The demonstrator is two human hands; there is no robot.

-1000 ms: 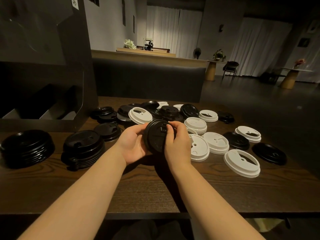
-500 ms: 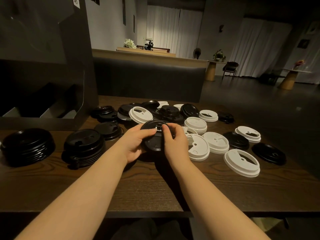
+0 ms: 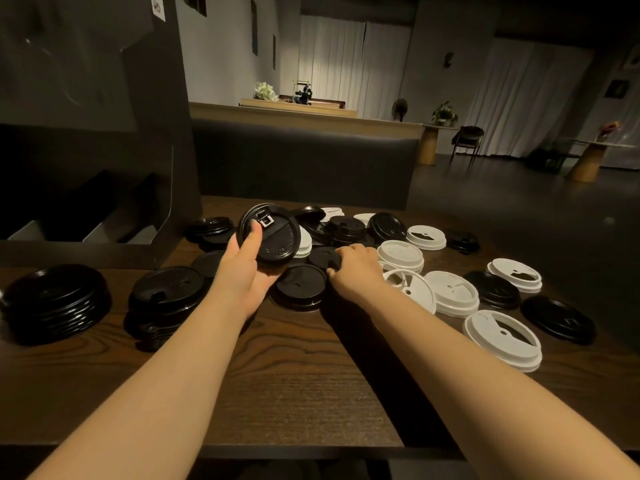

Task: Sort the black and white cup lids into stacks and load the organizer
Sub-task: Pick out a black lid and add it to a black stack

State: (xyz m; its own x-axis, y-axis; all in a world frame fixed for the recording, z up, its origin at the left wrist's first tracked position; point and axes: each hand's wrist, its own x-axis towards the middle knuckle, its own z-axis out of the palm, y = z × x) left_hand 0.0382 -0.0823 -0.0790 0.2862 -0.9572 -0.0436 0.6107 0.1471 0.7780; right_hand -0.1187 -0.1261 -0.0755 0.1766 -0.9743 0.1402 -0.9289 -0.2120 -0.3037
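Observation:
My left hand [image 3: 244, 271] holds a black lid [image 3: 272, 235] tilted up above the table, thumb across its face. My right hand [image 3: 355, 268] reaches down onto a small black lid [image 3: 323, 257] lying on the table, fingers curled over its edge. Another black lid [image 3: 300, 287] lies flat just below both hands. Two stacks of black lids [image 3: 57, 303] [image 3: 166, 299] stand on the left. Loose white lids [image 3: 452, 292] [image 3: 502, 336] and black lids [image 3: 557, 318] lie scattered to the right. The dark organizer [image 3: 86, 188] with slanted slots stands at the back left.
More mixed lids [image 3: 348, 228] pile up at the table's far middle. A dark bench back [image 3: 304, 168] runs behind the wooden table [image 3: 294, 375]. Bare wood lies in front of my arms up to the near edge.
My right hand let go of the black lid and moved right and down onto a small black lid on the table. My left hand lifted its lid up and leftward.

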